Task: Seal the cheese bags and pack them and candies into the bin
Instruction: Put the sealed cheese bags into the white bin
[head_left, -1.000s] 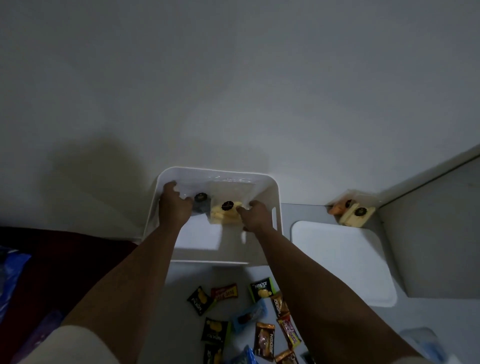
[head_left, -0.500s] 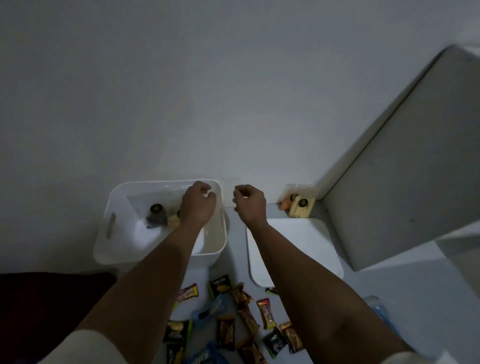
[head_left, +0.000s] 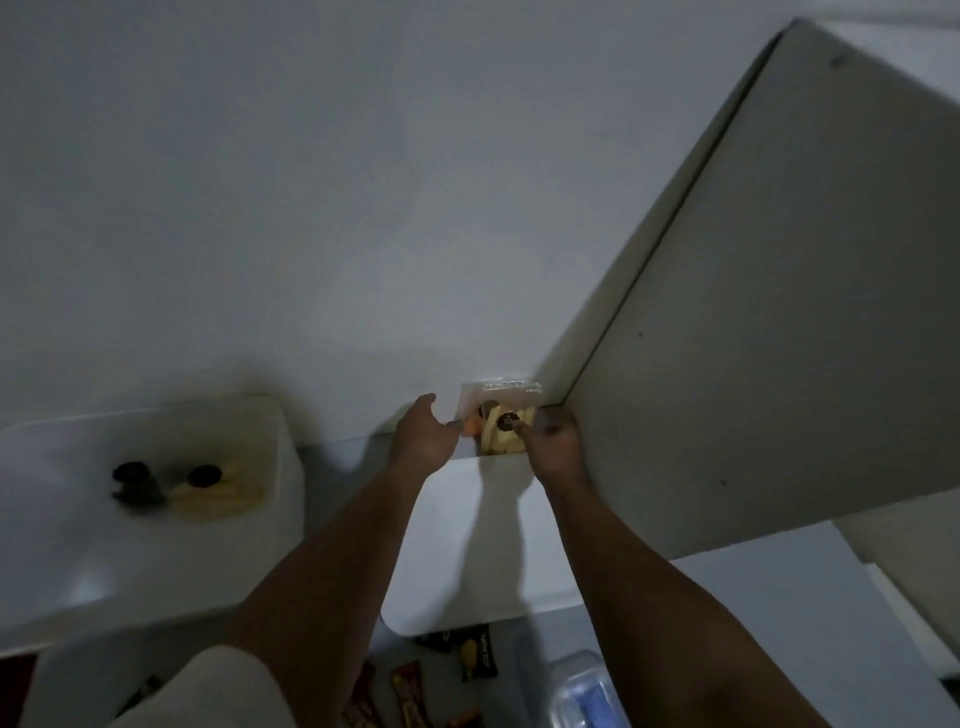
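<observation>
Left hand (head_left: 422, 438): fingers spread and relaxed, holding nothing, just left of the cheese bag (head_left: 500, 415); whether the thumb touches it cannot be told.
Right hand (head_left: 551, 441): fingers curled at the bag's right lower edge, seemingly pinching it; contact is blurred.
Cheese bag: clear pouch at the counter's back edge, propped against the wall, sealed strip uppermost, pale cheese sticks running top to bottom inside.
Bin (head_left: 156, 519): white, at the counter's left, well apart from the hands, holding another cheese bag (head_left: 208, 491).
Room: a cabinet panel (head_left: 769, 338) crowds the right; a flat white lid (head_left: 493, 545) lies under the forearms.
Candies (head_left: 467, 654): scattered by the counter's near edge.
</observation>
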